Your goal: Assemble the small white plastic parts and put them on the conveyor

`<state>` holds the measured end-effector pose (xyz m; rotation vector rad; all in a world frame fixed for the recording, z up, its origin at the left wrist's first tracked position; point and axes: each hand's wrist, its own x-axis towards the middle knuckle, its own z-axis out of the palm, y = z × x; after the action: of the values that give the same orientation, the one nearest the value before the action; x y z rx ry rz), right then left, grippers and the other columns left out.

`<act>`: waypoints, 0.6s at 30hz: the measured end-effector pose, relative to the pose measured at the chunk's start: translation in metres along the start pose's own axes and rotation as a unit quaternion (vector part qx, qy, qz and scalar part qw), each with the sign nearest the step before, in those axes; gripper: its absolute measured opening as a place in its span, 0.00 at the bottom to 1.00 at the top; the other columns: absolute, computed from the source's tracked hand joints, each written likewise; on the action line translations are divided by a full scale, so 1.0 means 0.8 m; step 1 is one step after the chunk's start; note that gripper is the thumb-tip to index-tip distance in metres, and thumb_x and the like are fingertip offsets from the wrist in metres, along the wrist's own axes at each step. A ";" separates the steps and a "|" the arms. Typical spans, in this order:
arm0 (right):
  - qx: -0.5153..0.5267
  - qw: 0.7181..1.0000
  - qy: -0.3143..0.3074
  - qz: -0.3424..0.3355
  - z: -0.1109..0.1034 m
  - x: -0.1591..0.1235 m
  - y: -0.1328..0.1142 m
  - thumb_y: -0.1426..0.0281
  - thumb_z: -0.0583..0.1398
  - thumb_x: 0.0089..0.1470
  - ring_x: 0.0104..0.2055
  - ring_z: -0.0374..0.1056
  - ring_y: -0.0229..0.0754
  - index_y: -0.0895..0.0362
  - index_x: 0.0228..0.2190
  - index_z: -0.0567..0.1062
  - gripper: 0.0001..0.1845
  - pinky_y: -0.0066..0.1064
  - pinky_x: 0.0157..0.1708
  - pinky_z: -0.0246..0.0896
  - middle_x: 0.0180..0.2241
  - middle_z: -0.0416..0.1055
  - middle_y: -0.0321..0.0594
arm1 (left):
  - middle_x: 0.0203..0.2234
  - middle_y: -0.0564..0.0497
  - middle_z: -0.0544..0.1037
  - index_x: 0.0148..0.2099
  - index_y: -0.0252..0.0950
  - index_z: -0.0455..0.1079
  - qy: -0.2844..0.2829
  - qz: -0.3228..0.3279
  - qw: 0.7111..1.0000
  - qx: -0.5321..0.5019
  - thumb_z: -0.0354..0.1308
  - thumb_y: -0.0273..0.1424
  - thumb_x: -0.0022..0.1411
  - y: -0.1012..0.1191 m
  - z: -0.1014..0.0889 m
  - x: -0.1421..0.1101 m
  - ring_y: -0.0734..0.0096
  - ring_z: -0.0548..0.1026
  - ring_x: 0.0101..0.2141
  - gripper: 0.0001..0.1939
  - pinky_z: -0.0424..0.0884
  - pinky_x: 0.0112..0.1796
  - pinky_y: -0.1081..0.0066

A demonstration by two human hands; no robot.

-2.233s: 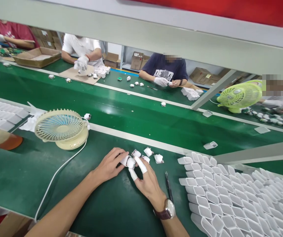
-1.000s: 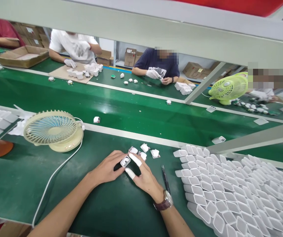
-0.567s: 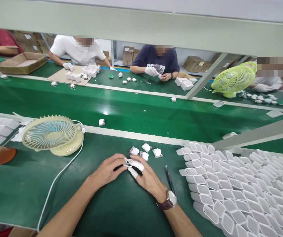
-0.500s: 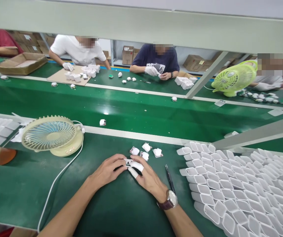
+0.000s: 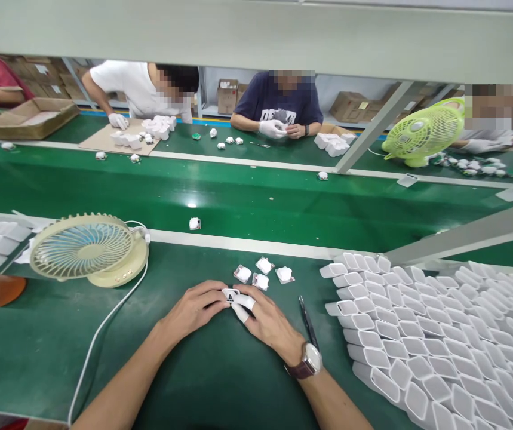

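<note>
Between my two hands is a small white plastic housing (image 5: pixel 230 292) with a dark part showing in its opening. My left hand (image 5: pixel 197 307) pinches it from the left with thumb and fingers. From the other side my right hand (image 5: pixel 263 313), with white covers on thumb and forefinger, grips it too. Just beyond my fingers lie several small white-topped parts (image 5: pixel 260 281) on the green tabletop. A pair of black tweezers (image 5: pixel 309 322) rests to the right of my right hand.
Rows of white open housings (image 5: pixel 411 346) cover the right side. A beige fan (image 5: pixel 90 251) with a white cord stands at left. Past the bench edge runs a green conveyor belt (image 5: pixel 256 197) carrying small parts. Co-workers sit across it. A slanted grey post (image 5: pixel 466 236) rises at right.
On the belt, the white parts have shifted slightly to the right. My hands hold the housing in nearly the same place. Across the belt, the white-shirted person has leaned over.
</note>
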<state>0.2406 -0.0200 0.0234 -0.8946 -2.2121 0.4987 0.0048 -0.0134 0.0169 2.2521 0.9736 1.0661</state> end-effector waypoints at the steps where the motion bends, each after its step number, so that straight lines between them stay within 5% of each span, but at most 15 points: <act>1: -0.002 1.000 0.001 0.001 0.001 -0.001 0.001 0.74 0.58 0.67 0.55 0.77 0.49 0.50 0.59 0.71 0.20 0.44 0.55 0.76 0.55 0.76 0.47 | 0.47 0.44 0.82 0.46 0.37 0.77 0.002 -0.002 1.000 -0.002 0.60 0.29 0.72 0.000 0.001 0.001 0.63 0.83 0.45 0.05 0.82 0.48 0.66; 11: -0.018 1.000 0.016 0.000 0.002 -0.005 -0.005 0.79 0.54 0.65 0.59 0.73 0.50 0.53 0.61 0.66 0.25 0.48 0.56 0.75 0.56 0.75 0.49 | 0.45 0.43 0.83 0.52 0.38 0.71 0.031 0.042 0.998 0.019 0.60 0.28 0.71 0.013 0.007 0.002 0.60 0.82 0.48 0.09 0.81 0.50 0.59; 18: 0.001 0.999 0.035 -0.001 -0.004 -0.001 -0.013 0.76 0.55 0.65 0.56 0.75 0.49 0.52 0.57 0.68 0.20 0.46 0.54 0.76 0.52 0.76 0.48 | 0.46 0.42 0.82 0.52 0.38 0.70 0.041 0.024 0.999 -0.006 0.61 0.30 0.71 0.013 0.010 -0.003 0.59 0.82 0.49 0.09 0.81 0.50 0.56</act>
<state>0.2383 -0.0277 0.0309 -0.8948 -2.1486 0.4610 0.0139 -0.0229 0.0178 2.2486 0.9486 1.1894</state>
